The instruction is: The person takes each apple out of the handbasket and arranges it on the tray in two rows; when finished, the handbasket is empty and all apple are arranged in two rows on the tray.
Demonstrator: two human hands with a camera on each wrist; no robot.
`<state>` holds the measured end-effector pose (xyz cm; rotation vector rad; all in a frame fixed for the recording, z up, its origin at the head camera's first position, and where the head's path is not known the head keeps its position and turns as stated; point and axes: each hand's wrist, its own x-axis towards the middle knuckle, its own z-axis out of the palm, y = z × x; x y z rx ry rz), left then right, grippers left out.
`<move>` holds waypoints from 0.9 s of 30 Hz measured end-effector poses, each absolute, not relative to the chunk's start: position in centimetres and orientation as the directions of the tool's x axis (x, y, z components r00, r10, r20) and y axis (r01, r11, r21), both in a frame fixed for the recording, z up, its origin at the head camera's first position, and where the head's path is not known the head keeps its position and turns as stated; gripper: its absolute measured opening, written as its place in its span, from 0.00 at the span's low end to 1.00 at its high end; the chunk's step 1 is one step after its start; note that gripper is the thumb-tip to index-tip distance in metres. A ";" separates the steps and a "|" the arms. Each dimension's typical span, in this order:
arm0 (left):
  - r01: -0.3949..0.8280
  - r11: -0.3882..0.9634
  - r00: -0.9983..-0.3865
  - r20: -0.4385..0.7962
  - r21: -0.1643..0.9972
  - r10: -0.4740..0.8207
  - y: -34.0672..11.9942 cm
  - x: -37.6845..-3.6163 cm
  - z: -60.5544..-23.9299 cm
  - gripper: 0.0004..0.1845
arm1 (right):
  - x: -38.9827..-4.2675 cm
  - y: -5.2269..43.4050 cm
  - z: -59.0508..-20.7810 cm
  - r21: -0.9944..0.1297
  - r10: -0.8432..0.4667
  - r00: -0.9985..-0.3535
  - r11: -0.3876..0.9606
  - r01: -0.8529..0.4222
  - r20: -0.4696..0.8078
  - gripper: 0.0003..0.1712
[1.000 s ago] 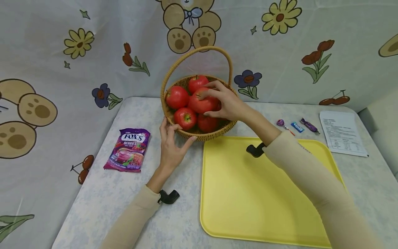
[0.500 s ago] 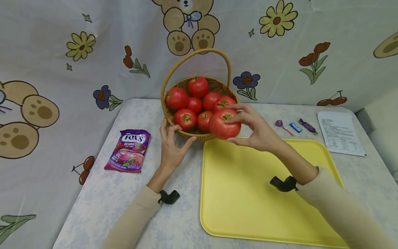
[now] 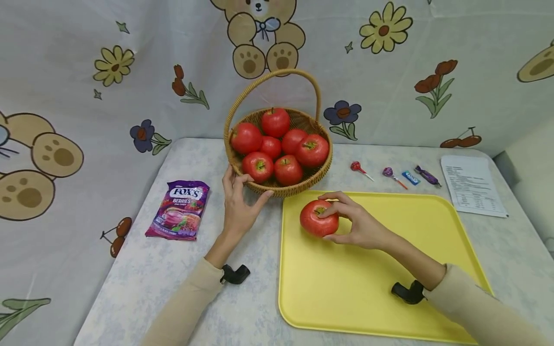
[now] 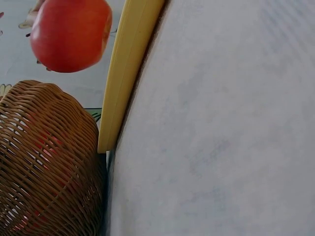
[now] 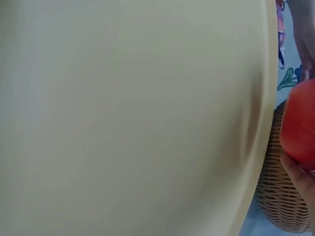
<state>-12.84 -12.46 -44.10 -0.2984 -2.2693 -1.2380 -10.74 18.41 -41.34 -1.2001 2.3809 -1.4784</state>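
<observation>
My right hand holds a red apple between thumb and fingers, over the back left corner of the yellow tray. In the right wrist view the apple shows at the right edge, beyond the tray's rim. My left hand grips the front left side of a wicker basket, index finger at the rim and thumb low on the front. Several red apples lie inside the basket. In the left wrist view the held apple appears above the basket's woven wall.
A purple candy bag lies at the left. Behind the tray are a red lollipop, a purple lollipop, a blue wrapped candy and a purple wrapped candy. A printed sheet lies at the back right.
My right hand has taken the apple out of the basket and moved it forward and down over the tray. The red lollipop has come into sight. My left hand stays at the basket.
</observation>
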 end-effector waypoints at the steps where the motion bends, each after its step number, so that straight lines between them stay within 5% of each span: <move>1: 0.427 0.554 -0.836 0.546 0.715 -0.061 -12.5 -12.8 -44.1 0.27 | -10.8 18.3 -41.6 -0.803 -0.660 -0.692 0.223 -0.553 0.293 0.27; 7: 0.427 0.548 -0.835 0.546 0.719 -0.065 -12.5 -12.8 -44.0 0.26 | -11.2 17.9 -42.4 -0.822 -0.665 -0.718 0.282 -0.495 0.205 0.25; 27: 0.423 0.551 -0.842 0.537 0.719 -0.055 -12.4 -12.8 -44.1 0.27 | -11.3 18.2 -42.4 -0.654 -0.698 -0.687 0.426 -0.625 0.202 0.27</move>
